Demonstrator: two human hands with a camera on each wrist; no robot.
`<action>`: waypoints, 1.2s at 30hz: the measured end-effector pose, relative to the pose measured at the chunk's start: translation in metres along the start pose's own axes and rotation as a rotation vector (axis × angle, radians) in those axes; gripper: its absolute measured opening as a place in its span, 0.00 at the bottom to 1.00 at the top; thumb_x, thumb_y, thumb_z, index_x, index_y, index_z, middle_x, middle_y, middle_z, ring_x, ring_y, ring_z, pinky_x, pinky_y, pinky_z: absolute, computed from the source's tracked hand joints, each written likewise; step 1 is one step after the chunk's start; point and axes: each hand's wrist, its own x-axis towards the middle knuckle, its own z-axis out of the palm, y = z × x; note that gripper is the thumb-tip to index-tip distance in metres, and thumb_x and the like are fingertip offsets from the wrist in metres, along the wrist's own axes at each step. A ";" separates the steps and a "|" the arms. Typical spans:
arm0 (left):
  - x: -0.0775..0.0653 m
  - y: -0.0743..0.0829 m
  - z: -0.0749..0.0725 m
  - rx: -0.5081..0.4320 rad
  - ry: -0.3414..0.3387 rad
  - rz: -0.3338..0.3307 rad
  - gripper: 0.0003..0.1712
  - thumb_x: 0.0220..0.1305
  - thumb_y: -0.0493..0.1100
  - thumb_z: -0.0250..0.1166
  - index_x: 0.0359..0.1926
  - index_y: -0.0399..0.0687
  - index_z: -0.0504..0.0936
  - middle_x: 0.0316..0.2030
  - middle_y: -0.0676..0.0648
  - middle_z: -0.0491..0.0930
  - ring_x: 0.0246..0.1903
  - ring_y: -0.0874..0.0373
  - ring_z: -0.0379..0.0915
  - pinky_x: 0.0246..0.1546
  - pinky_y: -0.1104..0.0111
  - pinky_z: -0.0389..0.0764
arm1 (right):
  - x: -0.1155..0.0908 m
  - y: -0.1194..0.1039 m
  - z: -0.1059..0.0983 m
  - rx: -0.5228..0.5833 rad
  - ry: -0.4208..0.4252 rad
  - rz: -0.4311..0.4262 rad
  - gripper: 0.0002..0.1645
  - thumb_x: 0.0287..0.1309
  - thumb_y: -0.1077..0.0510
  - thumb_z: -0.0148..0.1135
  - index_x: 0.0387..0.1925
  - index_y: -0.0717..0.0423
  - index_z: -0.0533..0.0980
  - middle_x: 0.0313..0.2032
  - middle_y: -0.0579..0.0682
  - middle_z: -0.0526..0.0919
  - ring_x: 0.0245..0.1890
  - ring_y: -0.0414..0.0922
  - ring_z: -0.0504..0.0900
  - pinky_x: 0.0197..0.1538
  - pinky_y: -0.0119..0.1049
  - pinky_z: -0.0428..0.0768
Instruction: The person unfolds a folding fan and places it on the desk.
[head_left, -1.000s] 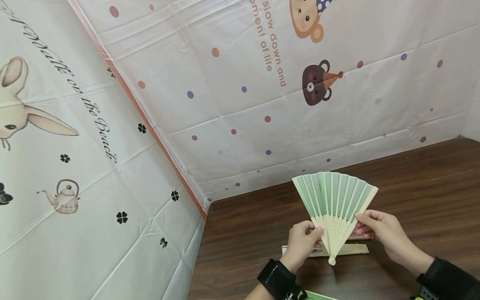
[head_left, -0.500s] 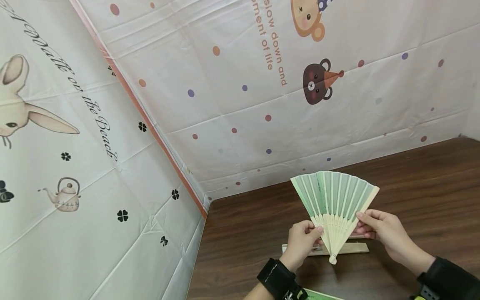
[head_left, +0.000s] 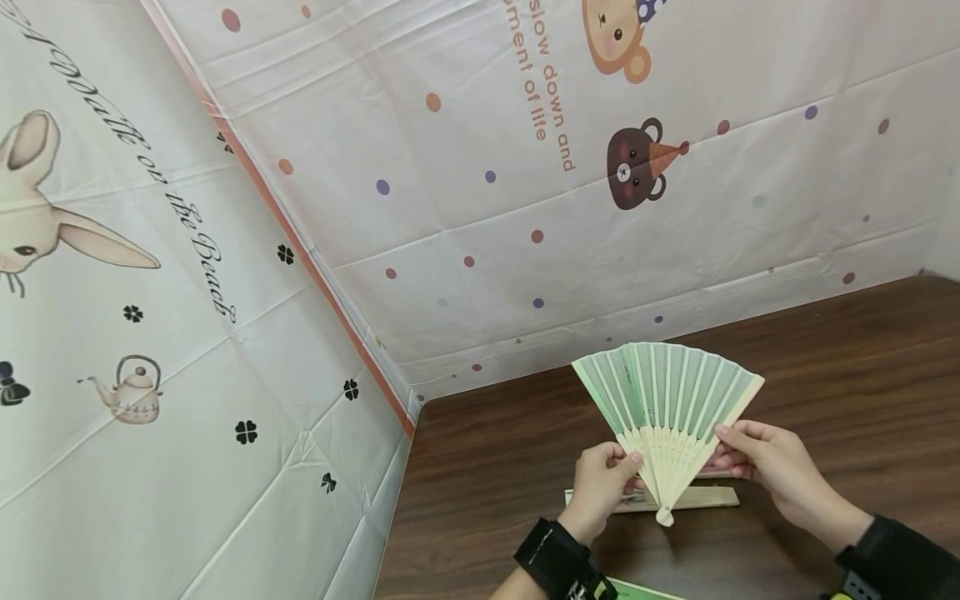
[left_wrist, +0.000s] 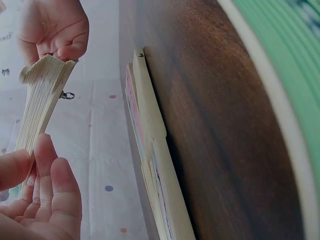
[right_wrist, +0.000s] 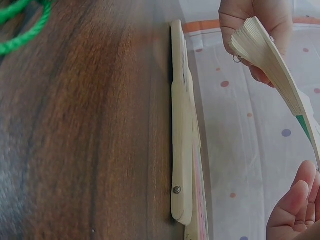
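A pale green folding fan with cream ribs is spread partly open above the table, its pivot end pointing down toward the person. My left hand pinches the left outer rib between thumb and fingers. On the opposite side, my right hand grips the right outer rib. The left wrist view shows the stacked ribs edge-on, with a small metal ring at the pivot. Behind and below the fan lies a folded cream fan, partly hidden by it and my left hand.
Beside that folded fan, another with a pink edge shows in the left wrist view. A green item lies at the table's near edge. A green cord appears in the right wrist view. Printed cloth walls border the wooden table.
The green fan has spread a little wider, its left edge shifting left and its right edge slightly right. Both hands keep their hold and have barely moved.
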 end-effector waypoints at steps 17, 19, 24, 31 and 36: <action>0.000 -0.002 -0.002 -0.028 0.020 -0.008 0.06 0.55 0.39 0.61 0.27 0.39 0.76 0.20 0.46 0.79 0.18 0.62 0.75 0.25 0.67 0.80 | -0.005 -0.004 -0.001 0.090 -0.032 0.014 0.15 0.61 0.58 0.49 0.20 0.48 0.76 0.17 0.40 0.79 0.20 0.33 0.77 0.24 0.25 0.74; 0.000 -0.002 -0.002 -0.032 0.024 -0.011 0.06 0.55 0.39 0.61 0.27 0.39 0.76 0.20 0.46 0.79 0.18 0.61 0.75 0.25 0.66 0.80 | -0.005 -0.004 -0.001 0.089 -0.025 0.029 0.15 0.61 0.58 0.50 0.20 0.47 0.76 0.17 0.40 0.79 0.20 0.33 0.77 0.25 0.25 0.74; -0.001 -0.002 -0.003 -0.029 0.023 0.002 0.07 0.56 0.39 0.60 0.28 0.38 0.76 0.21 0.45 0.79 0.19 0.60 0.76 0.26 0.65 0.80 | -0.004 -0.002 -0.002 0.079 -0.007 0.061 0.15 0.61 0.57 0.50 0.20 0.47 0.75 0.17 0.40 0.79 0.20 0.33 0.76 0.25 0.26 0.74; 0.000 -0.002 -0.004 -0.053 0.031 -0.015 0.07 0.55 0.39 0.61 0.27 0.39 0.75 0.19 0.45 0.78 0.18 0.62 0.75 0.26 0.65 0.80 | -0.005 -0.002 -0.003 0.078 -0.018 0.071 0.15 0.61 0.55 0.50 0.19 0.48 0.75 0.18 0.39 0.79 0.20 0.33 0.76 0.25 0.26 0.74; 0.001 -0.003 -0.004 -0.061 0.038 -0.015 0.07 0.55 0.39 0.61 0.26 0.40 0.75 0.18 0.47 0.78 0.17 0.63 0.74 0.25 0.68 0.80 | -0.004 -0.002 -0.004 0.082 -0.022 0.079 0.15 0.60 0.55 0.51 0.19 0.48 0.75 0.19 0.39 0.79 0.20 0.33 0.76 0.25 0.26 0.74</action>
